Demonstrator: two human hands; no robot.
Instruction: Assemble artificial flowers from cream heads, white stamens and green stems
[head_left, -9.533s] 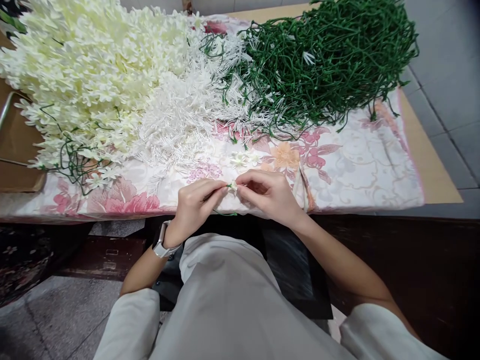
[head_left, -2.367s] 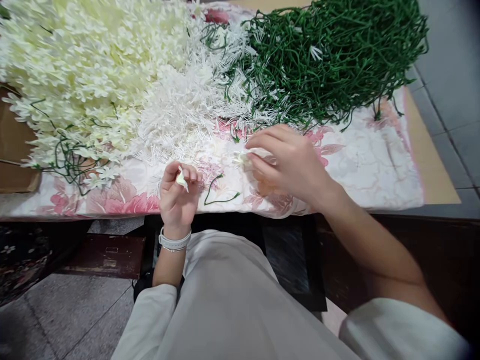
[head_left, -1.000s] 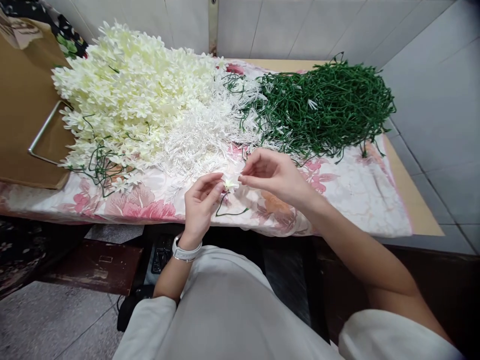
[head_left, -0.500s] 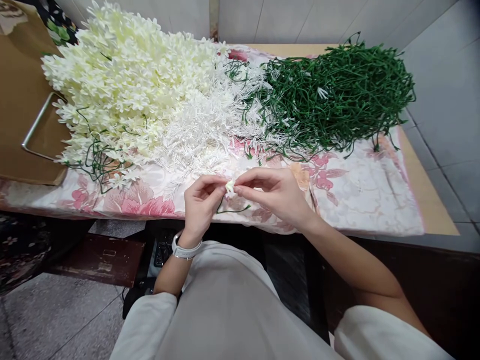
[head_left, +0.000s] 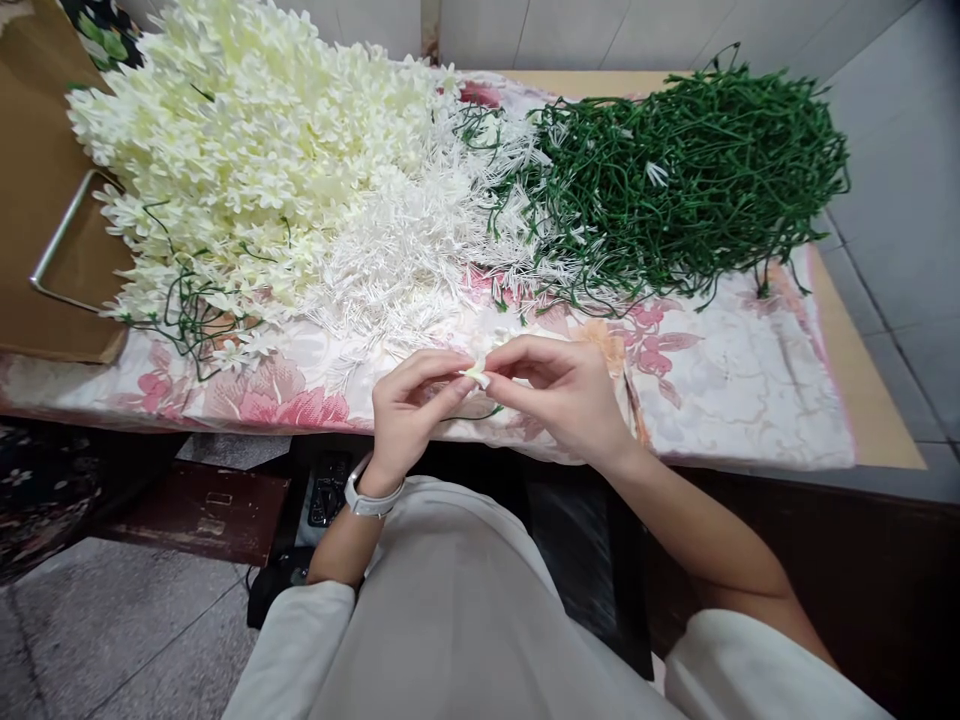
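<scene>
Between both hands, over the front of the cloth, is a small pale-yellow artificial flower (head_left: pixel 477 374). My left hand (head_left: pixel 411 408) pinches it from the left with thumb and forefinger. From the right, my right hand (head_left: pixel 568 398) closes thumb and fingertips on the same flower. A thin green plastic stem (head_left: pixel 480 414) lies on the cloth just under the fingertips. Behind the hands is a heap of white stamen pieces (head_left: pixel 405 250). To its left rises a big pile of cream artificial flowers (head_left: pixel 262 160), and to its right a tangle of green stems (head_left: pixel 697 190).
A floral cloth (head_left: pixel 750 390) covers the wooden table (head_left: pixel 885 420). At the left stands a brown cardboard box (head_left: pixel 52 240) with a metal wire handle (head_left: pixel 60 235) before it. Some loose green stems (head_left: pixel 191 315) lie at the flower pile's front edge. A tiled wall (head_left: pixel 570 35) closes the back.
Both hands have shifted slightly right with the flower, which has turned between the fingertips. The green stem below is now more covered by the hands. The view has moved a little.
</scene>
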